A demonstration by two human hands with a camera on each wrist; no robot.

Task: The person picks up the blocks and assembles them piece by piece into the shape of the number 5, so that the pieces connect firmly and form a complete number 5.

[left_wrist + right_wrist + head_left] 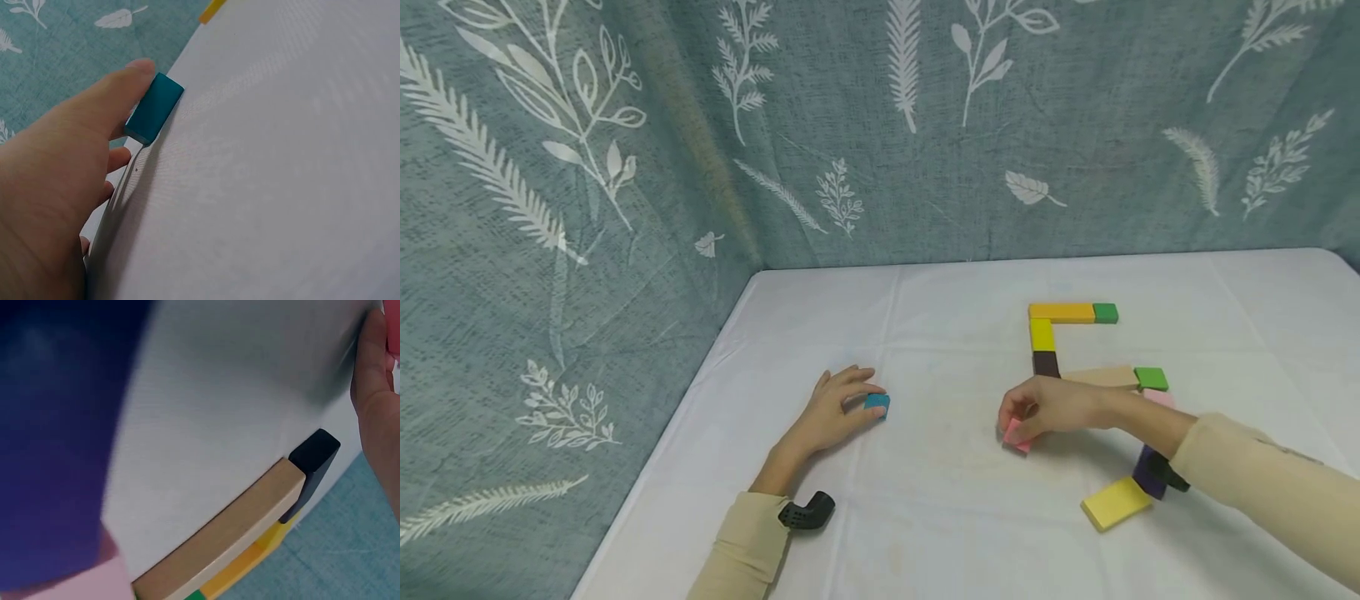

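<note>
My left hand (831,412) is at the left of the white table, its thumb and a finger pinching a small blue block (878,402). In the left wrist view the thumb lies along one side of this blue block (156,109); the fingers behind are partly hidden. Right of the table's middle, my right hand (1060,406) holds a pink block (1017,435) between thumb and fingertips, tilted and low over the cloth. Only an edge of that pink block (394,328) appears in the right wrist view. Whether it touches the table I cannot tell.
Beyond my right hand, an orange block (1062,312), yellow block (1042,335), black block (1045,364) and tan block (1101,377) join end to end, with green blocks (1152,379) at the ends. A light pink block (1159,398), purple block (1146,475) and yellow block (1116,504) continue under my right forearm.
</note>
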